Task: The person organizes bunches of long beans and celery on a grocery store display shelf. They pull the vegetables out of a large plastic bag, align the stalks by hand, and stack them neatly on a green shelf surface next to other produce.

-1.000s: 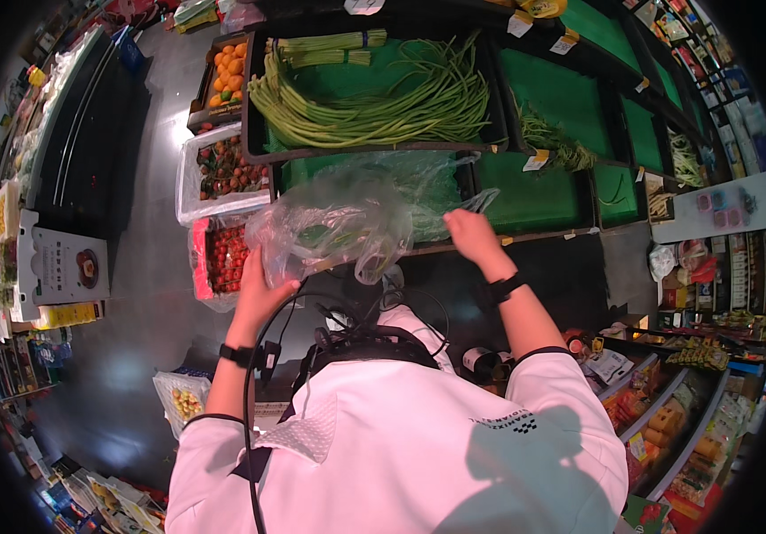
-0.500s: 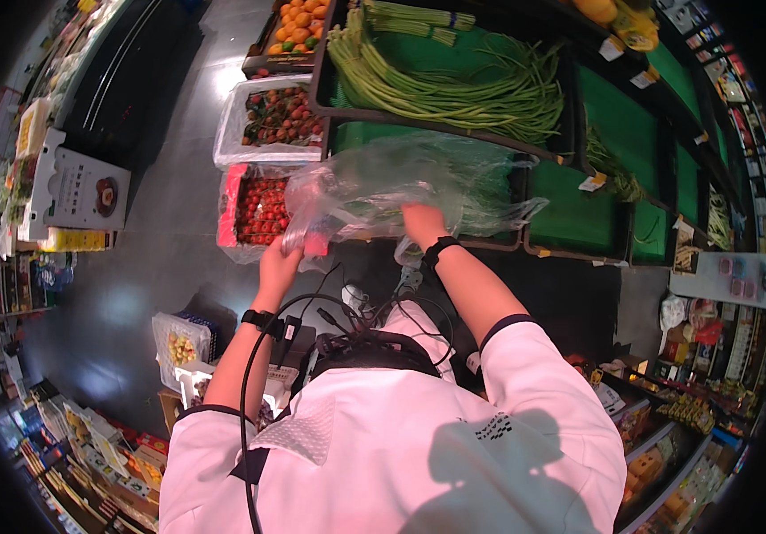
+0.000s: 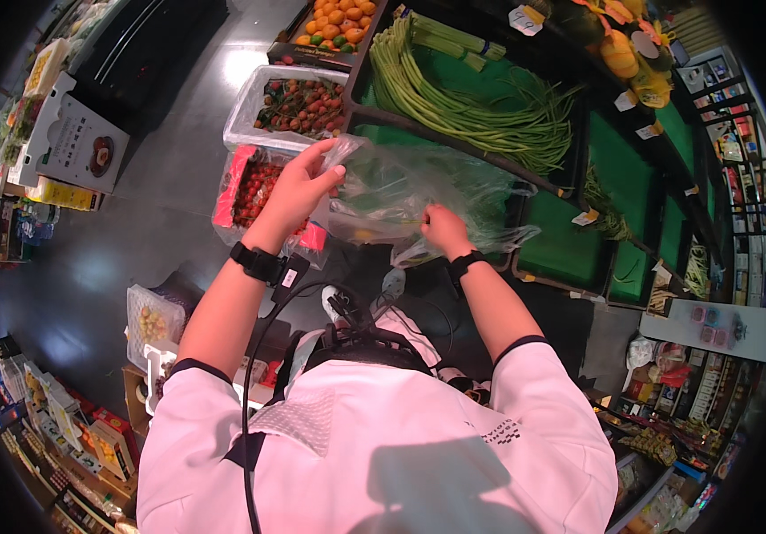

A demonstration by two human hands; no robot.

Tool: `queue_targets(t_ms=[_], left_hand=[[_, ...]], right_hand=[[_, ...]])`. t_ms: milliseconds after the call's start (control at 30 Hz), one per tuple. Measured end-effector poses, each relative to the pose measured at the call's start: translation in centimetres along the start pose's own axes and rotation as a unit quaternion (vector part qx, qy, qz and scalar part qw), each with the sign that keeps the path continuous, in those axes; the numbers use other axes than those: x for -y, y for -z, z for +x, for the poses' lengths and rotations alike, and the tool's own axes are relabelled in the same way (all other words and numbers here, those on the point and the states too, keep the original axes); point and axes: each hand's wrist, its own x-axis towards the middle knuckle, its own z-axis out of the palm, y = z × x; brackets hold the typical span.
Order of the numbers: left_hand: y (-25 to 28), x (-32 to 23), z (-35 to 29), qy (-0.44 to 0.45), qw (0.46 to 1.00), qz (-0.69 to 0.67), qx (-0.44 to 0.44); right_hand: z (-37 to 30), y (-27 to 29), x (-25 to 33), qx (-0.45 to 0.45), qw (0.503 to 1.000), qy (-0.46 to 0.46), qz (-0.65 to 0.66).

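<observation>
A large clear plastic bag (image 3: 392, 200) is spread, crumpled, over the near produce crate, with green showing dimly through it. My left hand (image 3: 298, 198) is at the bag's left end, its thumb and fingers closed on the edge. At the bag's near side my right hand (image 3: 444, 230) is closed in a fist on the film; a thin line runs to its fingertips, too fine to name. Beside my left hand lie cherry tomatoes (image 3: 257, 191) in a red and white box. Beyond the bag, long green beans (image 3: 463, 116) fill a black crate.
Behind the tomatoes stands a white foam box of lychee-like red fruit (image 3: 305, 109), then a box of oranges (image 3: 337, 22). Green-lined crates (image 3: 565, 240) continue to the right. Cables hang at my waist. A white carton (image 3: 72, 138) stands at the left.
My left hand has moved up and forward, lifting the bag's left end. My right hand has shifted slightly right and nearer to me. The view has turned a little.
</observation>
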Motion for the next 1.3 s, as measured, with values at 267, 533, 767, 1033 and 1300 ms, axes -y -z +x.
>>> queue_targets(t_ms=[267,533,767,1033,1300], left_hand=[[-1.9,0.3,1.2,-0.019,1.000,0.004,-0.005],[-1.7,1.2,2.0,-0.036,0.999,-0.021,0.004],[-1.2,3.0,2.2,-0.031,0.999,-0.014,-0.028],[-1.0,3.1,1.6,-0.008,0.999,-0.022,-0.031],[-0.7,3.6,1.7,-0.016,0.999,-0.017,-0.045]], right_hand=[[-2.1,8.3,1.1,-0.027,0.979,0.018,0.203],[-4.9,21.3,4.5,-0.210,0.861,0.000,0.463],[-4.8,29.9,6.7,-0.248,0.765,0.081,0.589],[-0.9,34.1,9.6,-0.257,0.701,0.198,0.635],[1.9,39.7,11.2,-0.335,0.594,0.308,0.664]])
